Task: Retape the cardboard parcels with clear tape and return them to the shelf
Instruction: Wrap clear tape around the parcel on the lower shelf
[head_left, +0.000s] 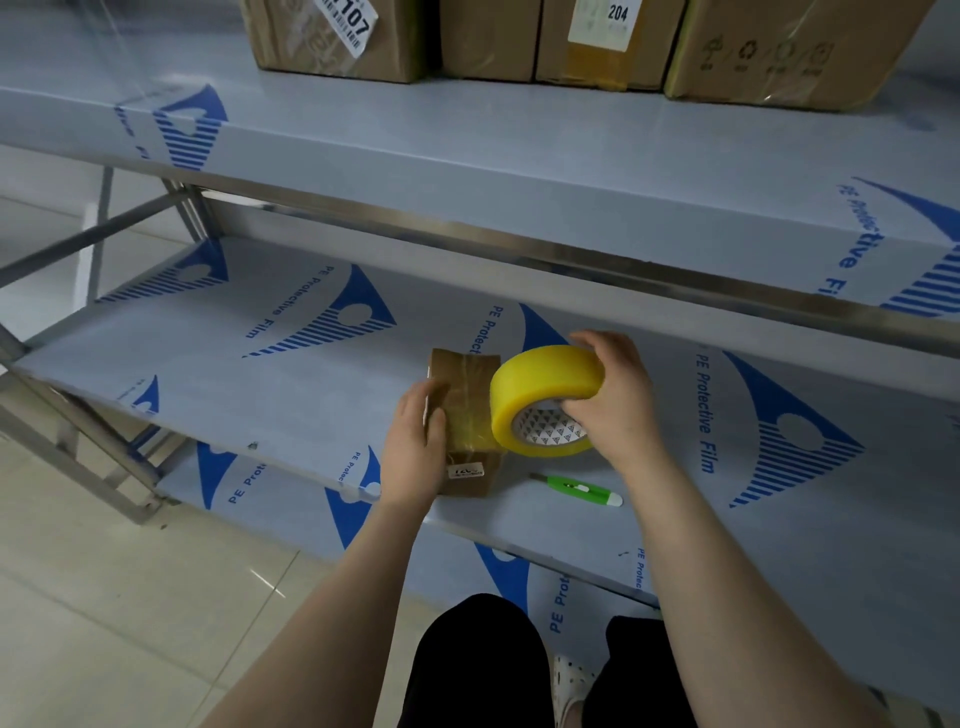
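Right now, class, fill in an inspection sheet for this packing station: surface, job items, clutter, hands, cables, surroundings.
Surface: middle shelf, covered in blue-printed protective film.
Job's things: small parcel standing on the shelf, tape already across it; yellow tape roll at its right side.
Clutter: green cutter lying on the shelf, right of the parcel.
Hands: left hand grips the parcel; right hand grips the tape roll.
Cables: nothing seen.
Surroundings: larger boxes on the upper shelf; tiled floor.

yellow tape roll with a white triangle-print core, brown parcel, lime green cutter, pale grey shelf film with blue striped logos
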